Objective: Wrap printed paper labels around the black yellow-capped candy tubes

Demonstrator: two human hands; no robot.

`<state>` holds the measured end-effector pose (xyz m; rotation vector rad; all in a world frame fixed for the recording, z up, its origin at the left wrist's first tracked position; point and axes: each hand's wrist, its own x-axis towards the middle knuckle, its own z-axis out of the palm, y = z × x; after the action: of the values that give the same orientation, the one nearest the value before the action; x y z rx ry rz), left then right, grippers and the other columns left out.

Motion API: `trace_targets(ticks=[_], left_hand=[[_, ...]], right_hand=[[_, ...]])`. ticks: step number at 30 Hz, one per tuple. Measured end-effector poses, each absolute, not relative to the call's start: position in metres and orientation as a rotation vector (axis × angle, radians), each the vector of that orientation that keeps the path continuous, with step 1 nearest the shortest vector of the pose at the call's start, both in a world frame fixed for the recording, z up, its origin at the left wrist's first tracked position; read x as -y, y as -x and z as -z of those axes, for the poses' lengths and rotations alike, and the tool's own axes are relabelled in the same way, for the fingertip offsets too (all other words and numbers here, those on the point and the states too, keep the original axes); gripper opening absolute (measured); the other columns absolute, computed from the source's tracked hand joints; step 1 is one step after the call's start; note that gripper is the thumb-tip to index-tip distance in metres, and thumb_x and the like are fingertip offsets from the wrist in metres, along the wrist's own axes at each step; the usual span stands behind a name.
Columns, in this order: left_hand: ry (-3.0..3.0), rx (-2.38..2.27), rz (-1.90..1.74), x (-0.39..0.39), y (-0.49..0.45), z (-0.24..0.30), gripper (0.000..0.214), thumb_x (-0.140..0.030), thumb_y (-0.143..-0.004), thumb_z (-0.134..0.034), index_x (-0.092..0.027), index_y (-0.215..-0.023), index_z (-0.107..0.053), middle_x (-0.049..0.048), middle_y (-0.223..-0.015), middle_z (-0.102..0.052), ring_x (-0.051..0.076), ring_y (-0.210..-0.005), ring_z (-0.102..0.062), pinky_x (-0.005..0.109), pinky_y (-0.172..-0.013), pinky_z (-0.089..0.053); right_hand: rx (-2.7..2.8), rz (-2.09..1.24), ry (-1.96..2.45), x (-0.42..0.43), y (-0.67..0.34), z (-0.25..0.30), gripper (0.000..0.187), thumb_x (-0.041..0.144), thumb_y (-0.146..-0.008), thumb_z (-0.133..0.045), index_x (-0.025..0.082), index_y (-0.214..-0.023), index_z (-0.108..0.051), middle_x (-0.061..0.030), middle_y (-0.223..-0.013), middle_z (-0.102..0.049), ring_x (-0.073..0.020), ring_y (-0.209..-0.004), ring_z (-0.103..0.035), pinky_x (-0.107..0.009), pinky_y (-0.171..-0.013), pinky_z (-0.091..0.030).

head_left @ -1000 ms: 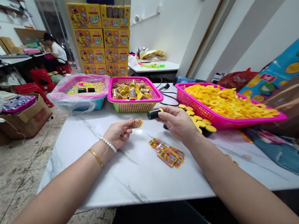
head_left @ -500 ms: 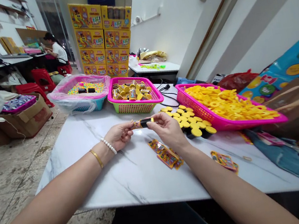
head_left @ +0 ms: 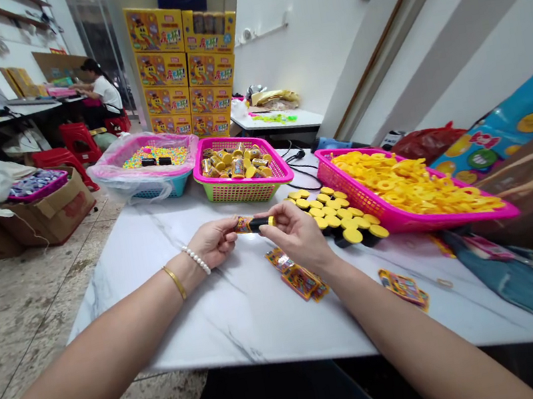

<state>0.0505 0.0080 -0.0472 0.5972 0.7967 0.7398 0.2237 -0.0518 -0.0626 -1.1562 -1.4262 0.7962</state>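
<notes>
Black tube (head_left: 259, 224), likely light, stiff: my right hand (head_left: 298, 231) pinches it, best by yellow cap (head_left: 271, 221). Printed wrapper (head_left: 243, 224), probably thin, creasable: my left hand (head_left: 213, 242) pinches end.

Left hand (head_left: 215, 242): pinching a printed sleeve (head_left: 242, 224); pearl bracelet (head_left: 197, 260) and gold bangle (head_left: 174, 282) on the arm. Right hand (head_left: 299, 233): gripping a black tube (head_left: 260, 224), yellow cap, its far end at the sleeve; depth of insertion unclear. On the marbled worktop (head_left: 191, 333): two loose piles of sleeves (head_left: 301, 281); yellow-capped tubes (head_left: 333, 217), clustered; pink basket (head_left: 451, 216) of yellow rings; pink-and-green basket (head_left: 245, 191) of wrapped tubes; plastic-lined basket (head_left: 171, 186) of coloured beads, two black tubes on top. Behind: stacked yellow cartons (head_left: 162, 69); co-worker (head_left: 105, 93), seated.
</notes>
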Motion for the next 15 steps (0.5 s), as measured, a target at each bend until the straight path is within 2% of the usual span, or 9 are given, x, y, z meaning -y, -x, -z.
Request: trace_targets(ticks=[3, 6, 11, 15], left_hand=[[-0.688, -0.759, -0.731, -0.007, -0.052, 0.052, 0.005, -0.008, -0.084, -0.063, -0.006, -0.084, -0.067, 0.003, -0.066, -0.063, -0.002, -0.035, -0.034, 0.01, -0.029, -0.015], [-0.767, -0.758, -0.78, -0.006, -0.053, 0.055, 0.01, -0.014, -0.079, -0.072, -0.006, -0.085, -0.07, 0.004, -0.07, -0.065, -0.001, -0.039, -0.037, 0.011, -0.031, -0.016], [-0.884, -0.702, -0.716, -0.006, -0.047, 0.053, 0.037, -0.034, -0.068, -0.084, -0.01, -0.09, -0.069, 0.0092, -0.089, -0.07, 0.011, -0.061, -0.063, 0.018, -0.043, -0.041], [-0.961, -0.668, -0.632, -0.01, -0.04, 0.052, 0.053, -0.036, -0.057, -0.091, -0.01, -0.096, -0.067, 0.0104, -0.095, -0.069, 0.017, -0.069, -0.067, 0.028, -0.057, -0.053]], right_hand=[[1.412, -0.729, 1.132, 0.052, -0.223, 0.061, 0.028, 0.039, -0.076, -0.073, 0.025, -0.09, -0.052, -0.0015, -0.088, -0.069, -0.0167, -0.078, -0.067, -0.031, -0.074, -0.056], [1.38, -0.662, 1.098, 0.051, -0.222, 0.058, 0.029, 0.038, -0.073, -0.076, 0.025, -0.088, -0.055, -0.0002, -0.085, -0.066, -0.0153, -0.076, -0.064, -0.031, -0.074, -0.054], [1.351, -0.719, 1.033, 0.051, -0.224, 0.056, 0.031, 0.035, -0.069, -0.081, 0.024, -0.089, -0.059, 0.0006, -0.083, -0.064, -0.0144, -0.074, -0.062, -0.031, -0.075, -0.054], [1.37, -0.715, 1.008, 0.052, -0.226, 0.055, 0.031, 0.035, -0.069, -0.081, 0.024, -0.091, -0.063, -0.001, -0.086, -0.067, -0.0159, -0.078, -0.064, -0.033, -0.077, -0.056]])
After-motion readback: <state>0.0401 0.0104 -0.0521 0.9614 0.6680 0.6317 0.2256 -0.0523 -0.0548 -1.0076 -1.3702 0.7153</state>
